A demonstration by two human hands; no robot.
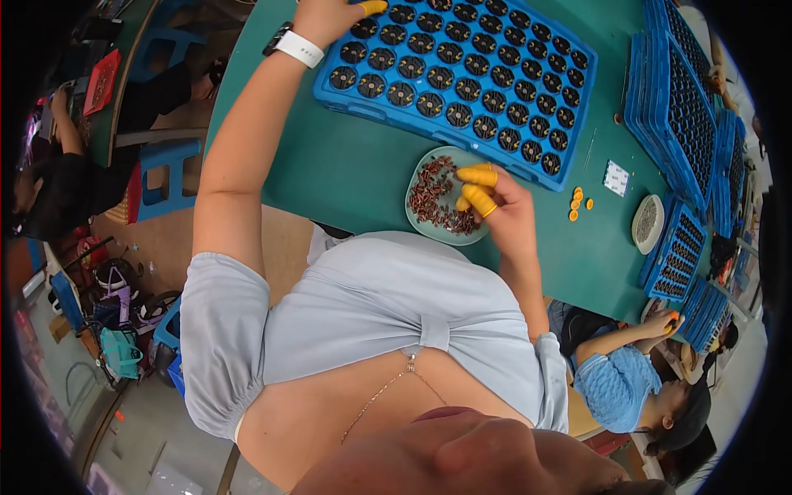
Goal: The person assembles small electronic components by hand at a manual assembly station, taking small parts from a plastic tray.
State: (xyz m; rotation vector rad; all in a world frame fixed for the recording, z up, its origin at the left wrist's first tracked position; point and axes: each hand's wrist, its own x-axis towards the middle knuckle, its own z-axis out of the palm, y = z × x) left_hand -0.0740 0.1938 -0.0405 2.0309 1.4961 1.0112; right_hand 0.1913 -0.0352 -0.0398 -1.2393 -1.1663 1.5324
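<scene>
A blue tray [445,124] lies on the table, its rows of round pockets filled with black discs that have small yellow marks. My left hand [328,18], with a white-banded watch at the wrist, is at the tray's far left corner. One finger in a yellow finger cot points over the discs; the other fingers are hidden or cut off by the picture's edge. In front of the tray sits a pale green bowl [423,230] of small reddish-brown and silvery parts [433,191]. My right hand [495,200] dips into it, yellow-cotted fingers curled together. Anything between them is too small to name.
On the green table [330,173], several orange-yellow rings [575,205] lie near a white printed packet [615,177]. Farther right stand a bowl of grey bits [648,223] and stacked blue trays [672,115]. A co-worker [619,379] sits right; blue stools [169,177] stand left.
</scene>
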